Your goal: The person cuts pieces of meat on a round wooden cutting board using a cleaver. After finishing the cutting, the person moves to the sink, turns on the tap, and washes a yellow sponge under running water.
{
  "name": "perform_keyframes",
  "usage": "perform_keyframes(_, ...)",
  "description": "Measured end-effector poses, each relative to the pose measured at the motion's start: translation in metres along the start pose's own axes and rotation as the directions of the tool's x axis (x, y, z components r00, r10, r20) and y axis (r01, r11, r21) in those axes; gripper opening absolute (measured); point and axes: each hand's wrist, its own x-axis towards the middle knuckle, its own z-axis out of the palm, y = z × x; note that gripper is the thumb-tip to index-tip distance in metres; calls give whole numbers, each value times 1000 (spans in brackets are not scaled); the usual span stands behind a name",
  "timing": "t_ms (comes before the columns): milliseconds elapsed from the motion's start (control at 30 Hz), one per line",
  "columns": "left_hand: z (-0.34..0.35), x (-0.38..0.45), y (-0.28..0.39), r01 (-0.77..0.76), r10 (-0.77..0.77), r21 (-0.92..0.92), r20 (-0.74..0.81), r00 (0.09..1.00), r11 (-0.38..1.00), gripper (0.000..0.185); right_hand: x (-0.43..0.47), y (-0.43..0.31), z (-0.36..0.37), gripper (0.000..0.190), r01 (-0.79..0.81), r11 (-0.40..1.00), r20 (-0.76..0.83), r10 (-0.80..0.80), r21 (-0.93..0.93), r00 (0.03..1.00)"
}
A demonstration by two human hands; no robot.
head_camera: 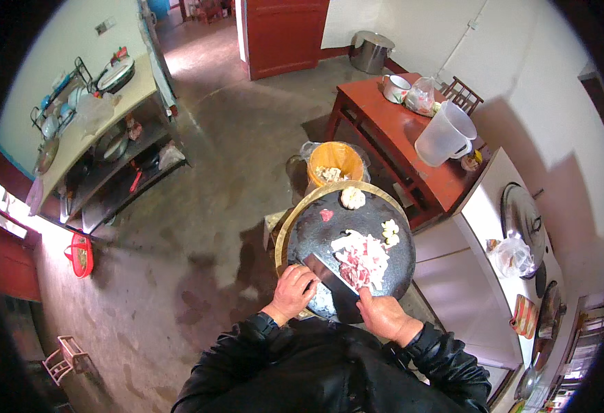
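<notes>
My right hand [386, 316] grips a cleaver [331, 274] at its handle end, with the handle hidden in the fingers. The blade lies slantwise over a round, dark chopping block [302, 232] with a pale rim. My left hand [292, 293] is at the blade's far end, fingers curled; whether it pinches the blade or only touches it I cannot tell. Just beyond the blade sits a pile of sliced raw meat [362, 259], pink and white. Peeled garlic cloves [390, 232] lie to its right. Near the far rim are a garlic bulb [353, 198] and a small red meat piece [326, 215].
A yellow-lined bin [339, 157] holding scraps stands right behind the block. Beyond it is a red table [369, 113] with a translucent plastic jug [444, 135] and an enamel mug [396, 89]. A white stove counter [480, 206] runs along my right; shelving [121, 116] stands far left.
</notes>
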Motion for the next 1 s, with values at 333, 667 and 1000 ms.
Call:
perform_keyframes(333,1,1,-2,-31,31,-18,34,999,999,22,59,-9,27,23,-2,1000,-45,3,28,999)
perform_keyframes(667,-13,3,2,5,-8,32,78,997,999,22,16,2,7,21,-35,997,-14,36,63,999)
perform_keyframes(1000,-21,6,-7,-132,131,-1,149,980,991,19,-2,-1,1,23,1,1000,33,-2,18,999)
